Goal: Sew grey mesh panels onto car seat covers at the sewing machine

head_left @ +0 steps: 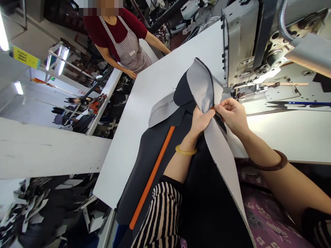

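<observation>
A large sewn cover of black and grey fabric (155,151) lies across the table and down over my lap, with an orange strip (152,177) along its dark panel. My left hand (201,120) is closed on a grey seamed part of it, thumb pressed on top. Close beside it, my right hand (232,113) pinches the fabric's seam edge, where a bit of orange shows between the two hands. Above them the grey panel (200,81) stands up in a fold. Its underside towards the table is hidden.
A sewing machine (248,51) stands at the right, its needle area close to my right hand. Blue-edged thread snips (300,104) lie on its bed. Across the white table (119,151) a person in a checked apron (131,48) stands. Fabric pieces (51,213) are heaped at lower left.
</observation>
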Motion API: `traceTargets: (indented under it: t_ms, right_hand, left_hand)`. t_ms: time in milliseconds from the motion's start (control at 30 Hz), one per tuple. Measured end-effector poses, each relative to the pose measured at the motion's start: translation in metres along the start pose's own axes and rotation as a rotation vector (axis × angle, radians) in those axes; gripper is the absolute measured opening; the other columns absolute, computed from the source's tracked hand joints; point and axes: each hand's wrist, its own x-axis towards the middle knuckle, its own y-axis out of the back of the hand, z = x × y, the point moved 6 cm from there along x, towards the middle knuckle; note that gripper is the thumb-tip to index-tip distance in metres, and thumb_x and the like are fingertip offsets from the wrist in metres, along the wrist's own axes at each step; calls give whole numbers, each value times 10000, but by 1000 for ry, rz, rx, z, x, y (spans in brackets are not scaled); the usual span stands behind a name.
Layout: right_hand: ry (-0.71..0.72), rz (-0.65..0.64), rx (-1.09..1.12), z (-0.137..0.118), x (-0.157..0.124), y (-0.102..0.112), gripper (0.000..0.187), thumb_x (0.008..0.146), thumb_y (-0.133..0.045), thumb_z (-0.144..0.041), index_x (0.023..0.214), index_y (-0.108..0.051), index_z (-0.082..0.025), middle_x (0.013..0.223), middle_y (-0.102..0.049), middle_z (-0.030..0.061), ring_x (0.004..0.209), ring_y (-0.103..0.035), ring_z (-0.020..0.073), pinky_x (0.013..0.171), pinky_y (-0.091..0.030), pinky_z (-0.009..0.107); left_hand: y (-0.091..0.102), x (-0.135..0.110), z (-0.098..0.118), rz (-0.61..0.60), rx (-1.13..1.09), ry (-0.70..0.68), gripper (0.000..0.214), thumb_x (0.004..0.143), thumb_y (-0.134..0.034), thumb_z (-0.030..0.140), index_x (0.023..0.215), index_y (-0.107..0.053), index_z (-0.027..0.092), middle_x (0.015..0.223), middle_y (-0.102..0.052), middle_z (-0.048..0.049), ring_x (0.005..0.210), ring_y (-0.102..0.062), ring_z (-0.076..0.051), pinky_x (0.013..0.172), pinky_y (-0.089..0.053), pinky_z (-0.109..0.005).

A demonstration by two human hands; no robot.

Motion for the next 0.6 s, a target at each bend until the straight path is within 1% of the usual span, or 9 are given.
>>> traceTargets:
  t_ms: [67, 167, 300, 400, 500, 600]
  right_hand:
    - [-2, -1, 3, 2, 1, 0, 220, 722, -652, -283, 620, -467, -224, 461, -448, -76, 397, -363, 55, 383, -289, 215]
    - [-5, -18, 12, 1, 0, -1, 190, 736, -623, -273, 628, -473, -227, 471, -444, -74, 389, -362, 63, 384, -308, 227]
    - [58, 28, 5, -6, -3, 1, 168, 710, -655, -266, 671, -499, -219, 575, -507, -55, 478, -404, 67, 469, -364, 237]
    - [83, 44, -27, -7, -3, 2, 173, 719, -650, -277, 663, -497, -216, 594, -517, -46, 514, -417, 72, 519, -379, 248]
    - [59, -3, -30, -2, 0, 1, 175, 737, -633, -288, 653, -501, -210, 583, -505, -40, 516, -414, 73, 511, -364, 245]
    - [-6, -49, 26, 5, 2, 1, 230, 733, -661, -329, 638, -489, -210, 555, -458, -46, 501, -396, 70, 469, -340, 231]
  left_hand:
    - [0, 1, -1, -9, -16, 6, 166, 641, -717, 122, 754, -605, 166, 744, -630, 11, 756, -614, -152, 776, -477, -277]
    - [-1, 2, -4, -31, -31, 6, 189, 639, -727, 154, 785, -608, 164, 761, -642, 7, 775, -623, -159, 771, -481, -277]
    - [0, 1, -2, -8, 5, -32, 221, 629, -741, 158, 808, -613, 176, 815, -661, -11, 830, -632, -174, 770, -487, -273]
    - [-1, -1, 0, 15, 39, -42, 237, 617, -754, 141, 804, -613, 182, 842, -672, -18, 863, -637, -186, 791, -493, -278]
    - [-2, -2, -1, 1, 28, -27, 214, 630, -753, 153, 794, -617, 175, 827, -673, -14, 845, -642, -187, 805, -492, -295]
    - [-3, -1, -4, -15, -32, 0, 201, 636, -743, 158, 795, -621, 170, 790, -664, -1, 798, -638, -163, 783, -489, -280]
